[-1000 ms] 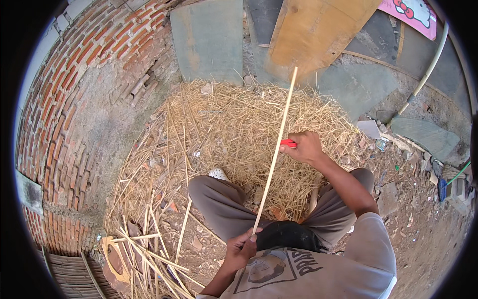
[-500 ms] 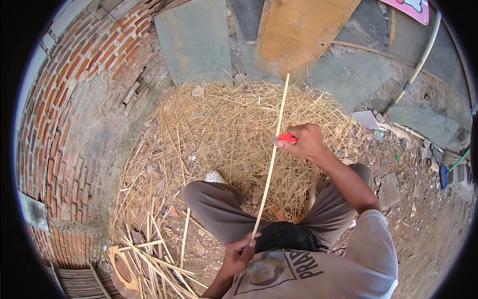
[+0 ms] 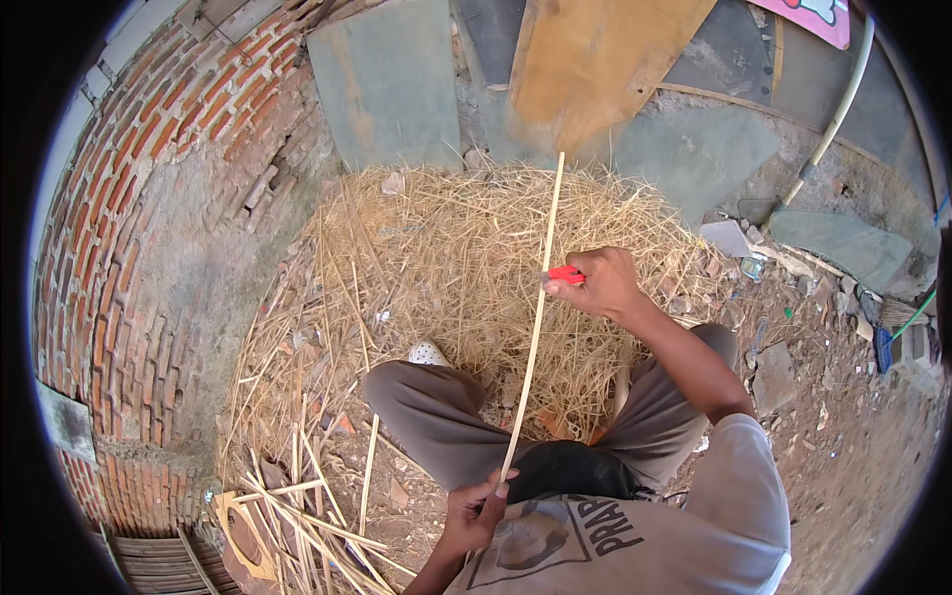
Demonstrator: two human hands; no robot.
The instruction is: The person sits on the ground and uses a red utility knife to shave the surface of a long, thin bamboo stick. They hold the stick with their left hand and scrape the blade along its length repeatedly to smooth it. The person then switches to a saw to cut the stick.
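Note:
A long, thin pale strip, bamboo by its look [image 3: 529, 372], runs upward from my lap over a heap of shavings [image 3: 446, 258]. My left hand [image 3: 474, 511] pinches its lower end close to my shirt. In my right hand [image 3: 601, 283] is a red-handled cutter knife [image 3: 565, 275], gripped with the thumb along the strip's side. The knife's short grey tip meets the strip around its middle, and the far end sticks out free beyond it. Blade details are too small to make out.
Several loose strips [image 3: 312, 526] lie in a pile at the lower left, beside a brick wall [image 3: 129, 248]. Grey and tan boards [image 3: 387, 89] lean at the back. Rubble and a flat stone [image 3: 775, 377] lie on the ground to the right. My crossed legs [image 3: 426, 412] flank the shavings.
The strip's far end has shifted slightly left and down. My right hand and the knife have moved a little left; my left hand keeps its hold at the lower end.

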